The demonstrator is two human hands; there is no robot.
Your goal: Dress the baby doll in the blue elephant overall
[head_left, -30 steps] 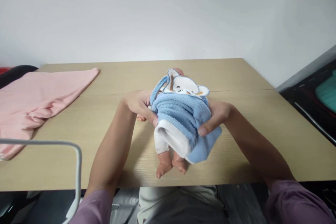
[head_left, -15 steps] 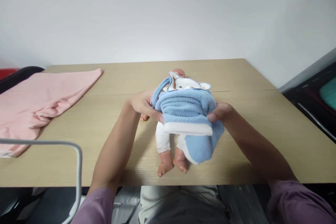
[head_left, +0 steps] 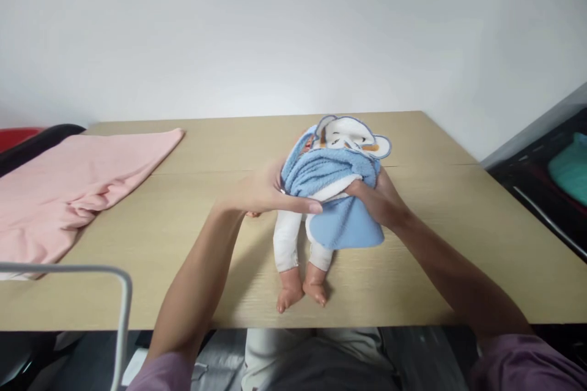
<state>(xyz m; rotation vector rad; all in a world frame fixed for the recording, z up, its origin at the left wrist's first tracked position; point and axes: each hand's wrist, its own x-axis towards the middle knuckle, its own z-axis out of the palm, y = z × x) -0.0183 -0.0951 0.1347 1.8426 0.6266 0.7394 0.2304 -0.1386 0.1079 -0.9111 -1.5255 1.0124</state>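
Note:
A baby doll [head_left: 288,250] in white leggings lies on its back, its bare feet toward me. Above its body I hold a blue terry garment [head_left: 332,166] with a white hem and a white animal face on it. My left hand [head_left: 270,191] grips the garment's left side, thumb stretched along the hem. On the other side my right hand [head_left: 383,198] is closed on the cloth, its thumb inside the white-edged opening. A smooth blue flap hangs down over one of the doll's legs. The garment hides the doll's torso and nearly all of its head.
On the left of the wooden table [head_left: 435,244] lies a pink cloth [head_left: 87,177]. A grey metal tube [head_left: 64,268] crosses the lower left corner. To the right stands a dark case [head_left: 541,159] with a teal thing [head_left: 571,168] in it. A white wall is behind.
Both hands have bunched the garment upward, and its white hem is now higher and slanted. The animal face stands up more, covering the doll's head. My right thumb has gone into the opening.

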